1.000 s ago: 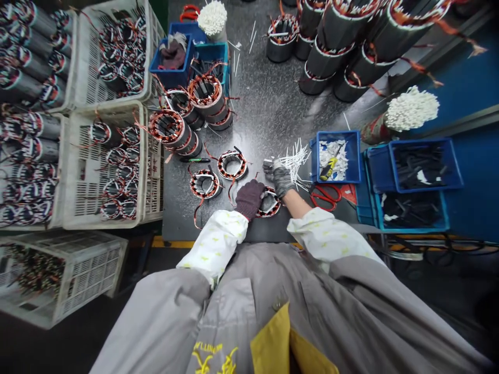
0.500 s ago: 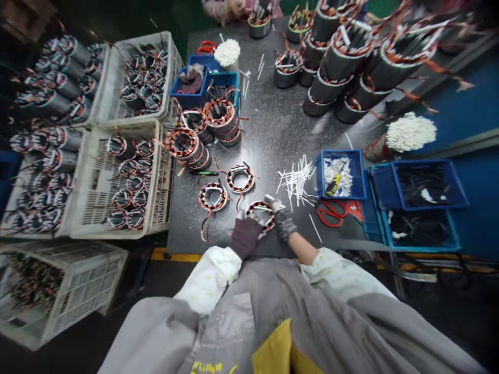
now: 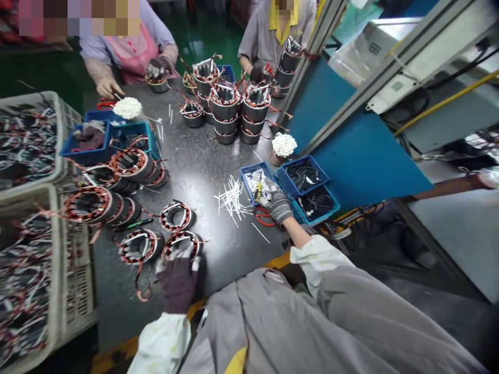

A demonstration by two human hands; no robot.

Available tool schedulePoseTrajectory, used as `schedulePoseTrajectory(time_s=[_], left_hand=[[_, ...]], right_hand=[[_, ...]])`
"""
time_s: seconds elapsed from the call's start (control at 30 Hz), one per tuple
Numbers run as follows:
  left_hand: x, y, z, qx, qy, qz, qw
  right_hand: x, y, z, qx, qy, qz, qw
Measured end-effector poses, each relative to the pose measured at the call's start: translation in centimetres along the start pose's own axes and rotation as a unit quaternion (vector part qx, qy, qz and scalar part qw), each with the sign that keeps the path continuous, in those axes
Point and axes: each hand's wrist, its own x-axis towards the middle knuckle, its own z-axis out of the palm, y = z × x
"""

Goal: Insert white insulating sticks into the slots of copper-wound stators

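My left hand [image 3: 177, 280], in a dark glove with pale fingertips, grips the near side of a motor stator [image 3: 183, 240] with red-brown windings. Two more wound stators, a left one [image 3: 141, 246] and a far one [image 3: 176, 215], stand close by. Over at the right, my right hand [image 3: 277, 204], in a grey glove, reaches into a blue bin [image 3: 244, 176] of small white pieces [image 3: 255, 179]. Its fingers look stretched out, though the tips blend with the white pieces. A yellow-handled tool [image 3: 259, 192] lies beside those fingers. Red-handled scissors [image 3: 265, 217] lie partly under this hand.
White sticks [image 3: 232, 200] lie piled mid-table. Stacked stators [image 3: 130, 165] stand left, more stators [image 3: 225, 111] at the back. Blue bins [image 3: 304, 175] of dark strips sit right, below a blue panel [image 3: 351, 150]. Crates [image 3: 56, 259] line the left. Two people work across the table.
My right hand has left the stator and moved right to the bin of white pieces. My left hand stays at the stator. The view has turned right and up, showing two people.
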Motion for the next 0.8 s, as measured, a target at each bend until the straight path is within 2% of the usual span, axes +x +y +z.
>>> schedulePoseTrajectory(time_s=[0.13, 0.2, 0.23, 0.3, 0.37, 0.4, 0.47, 0.5, 0.57, 0.63, 0.73, 0.8], left_hand=[[-0.5, 4.3, -1.6, -0.02, -0.032, 0.0, 0.999], [-0.9, 4.8, -2.4, -0.017, -0.034, -0.017, 0.999], [-1.1, 4.2, -2.8, -0.007, -0.023, -0.04, 0.999], [-1.7, 1.4, -3.7, 0.028, 0.025, -0.119, 0.992], [-2.2, -3.1, -4.9, 0.063, 0.073, -0.214, 0.972], [-2.3, -5.7, -5.5, 0.075, 0.084, -0.256, 0.96], [-1.6, -11.0, -6.6, 0.095, 0.06, -0.309, 0.944], [-0.8, -13.5, -6.9, 0.102, 0.033, -0.318, 0.942], [1.7, -17.9, -6.9, 0.111, -0.019, -0.312, 0.943], [4.7, -21.0, -6.2, 0.106, -0.056, -0.284, 0.951], [8.3, -23.4, -3.9, 0.088, -0.096, -0.218, 0.967], [9.3, -24.1, -2.2, 0.077, -0.115, -0.173, 0.975]], right_hand=[[1.6, 1.8, -1.7, -0.071, -0.03, 0.05, 0.996], [2.0, 2.4, -1.8, -0.134, -0.042, 0.018, 0.99], [2.2, 2.8, -1.7, -0.156, -0.044, 0.005, 0.987], [2.6, 3.8, -1.0, -0.152, -0.056, 0.011, 0.987], [2.5, 4.8, -0.2, -0.118, -0.078, -0.014, 0.99], [2.3, 5.0, 0.2, -0.108, -0.068, -0.032, 0.991], [1.4, 5.1, 0.8, -0.099, -0.061, -0.047, 0.992], [0.8, 4.8, 1.0, -0.097, -0.066, -0.03, 0.993], [-0.6, 4.0, 1.7, -0.089, -0.086, 0.039, 0.992], [-2.0, 2.9, 2.5, -0.07, -0.082, 0.094, 0.99], [-4.1, 0.6, 4.4, -0.042, -0.058, 0.082, 0.994], [-5.5, -1.4, 6.1, -0.023, -0.069, 0.081, 0.994]])
